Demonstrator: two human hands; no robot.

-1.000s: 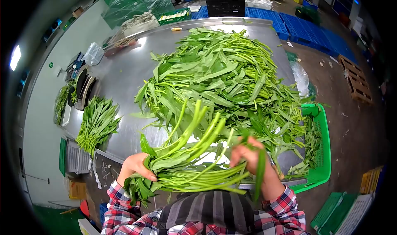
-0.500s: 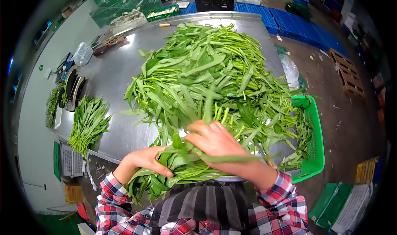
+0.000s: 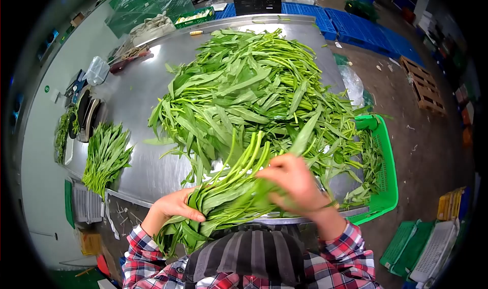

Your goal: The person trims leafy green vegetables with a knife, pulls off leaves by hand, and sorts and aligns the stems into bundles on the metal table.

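My left hand (image 3: 178, 206) is wrapped round a bunch of water spinach (image 3: 223, 207) near the table's front edge. Its long pale stems point up and right, and leaves hang below my wrist. Just right of the bunch, my right hand (image 3: 295, 184) is closed and partly blurred. A long water spinach leaf (image 3: 307, 133) sticks up from its fingers, while blurred greens lie under them. Beyond both hands spreads a large loose heap of water spinach (image 3: 244, 85). A smaller, neatly aligned bunch (image 3: 105, 156) lies at the table's left edge.
The steel table (image 3: 137, 106) carries a small wooden-handled tool (image 3: 196, 33) at the back. A green basket (image 3: 389, 172) with loose leaves stands at the right edge. Dark curved objects (image 3: 90, 117) lie on the left. A wooden pallet (image 3: 424, 88) and stacked crates (image 3: 419, 253) are on the floor.
My right hand has moved right, away from over the bunch, with a leaf in its fingers. The stems in my left hand now show more upright. My left hand has barely moved.
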